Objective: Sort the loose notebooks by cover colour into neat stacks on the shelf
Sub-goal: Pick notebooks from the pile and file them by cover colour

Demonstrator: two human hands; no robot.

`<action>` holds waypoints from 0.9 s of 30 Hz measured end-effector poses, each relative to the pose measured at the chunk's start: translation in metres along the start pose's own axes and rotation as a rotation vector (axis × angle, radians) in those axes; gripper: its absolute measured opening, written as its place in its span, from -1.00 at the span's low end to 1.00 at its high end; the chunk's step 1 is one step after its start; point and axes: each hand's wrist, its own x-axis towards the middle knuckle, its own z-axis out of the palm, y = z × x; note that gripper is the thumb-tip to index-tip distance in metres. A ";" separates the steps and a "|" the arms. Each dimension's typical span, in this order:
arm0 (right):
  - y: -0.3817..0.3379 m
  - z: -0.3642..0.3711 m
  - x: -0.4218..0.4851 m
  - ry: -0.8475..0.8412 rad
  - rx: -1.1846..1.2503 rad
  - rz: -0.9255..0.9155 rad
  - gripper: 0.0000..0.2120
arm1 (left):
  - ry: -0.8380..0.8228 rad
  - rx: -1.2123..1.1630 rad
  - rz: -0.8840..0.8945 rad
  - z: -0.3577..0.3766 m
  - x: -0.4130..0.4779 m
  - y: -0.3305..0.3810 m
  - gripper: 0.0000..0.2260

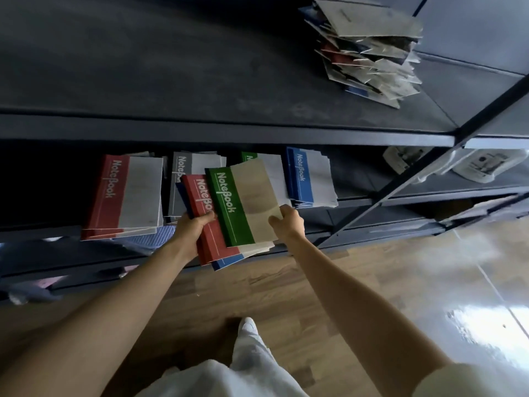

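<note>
- Notebooks in a loose bundle [213,242] sit fanned in the left hand [193,227], fingers curled round the spine side so the cover colours show.
- Right hand [287,222] pinches the top green notebook [243,207] at its 3 o'clock edge, likely peeling it off for the green stack [247,156] at 12 o'clock.
- Shelf [355,181] carries a red stack [126,196] at 9 o'clock, grey stack [183,179] at 11, blue stack [309,179] at 2.
- Messy pile [369,50] on the upper shelf [200,81], 1 o'clock, unsorted.
</note>
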 end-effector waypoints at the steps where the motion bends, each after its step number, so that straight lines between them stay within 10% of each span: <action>1: 0.003 -0.005 0.011 0.000 0.013 0.006 -0.71 | 0.019 0.000 0.003 0.005 0.005 -0.001 -0.66; 27: 0.030 -0.028 0.154 -0.152 -0.145 -0.010 -0.68 | 0.401 -0.127 0.047 0.055 0.016 -0.028 -0.68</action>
